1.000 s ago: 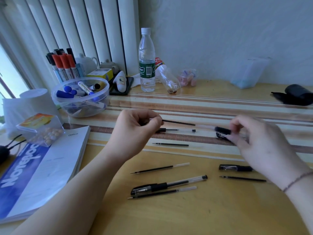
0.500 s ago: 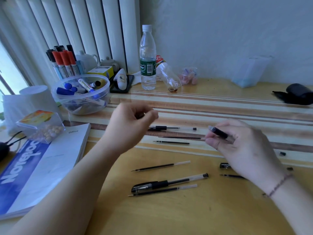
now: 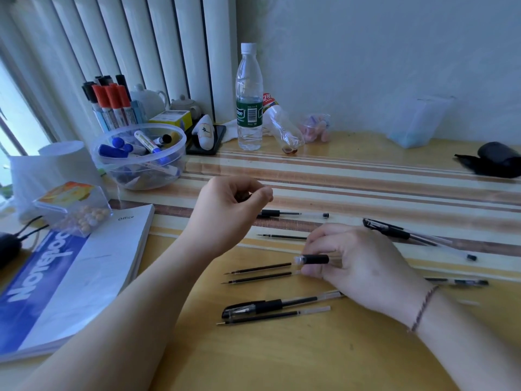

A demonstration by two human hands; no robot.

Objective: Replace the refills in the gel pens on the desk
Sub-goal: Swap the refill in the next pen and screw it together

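The right hand pinches an open pen barrel by its black grip, low over the desk, just above two loose refills. The left hand hovers with fingertips pressed together; whether they hold a small part I cannot tell. Barrel and refills look light, thin and smooth, likely to roll, so the rubber grip seems the safest hold. A capped pen lies near; the bowl of markers and water bottle stand well apart.

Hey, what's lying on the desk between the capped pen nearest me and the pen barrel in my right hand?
In the head view, two loose refills lie side by side between the capped pen and the pen barrel held by the right hand.
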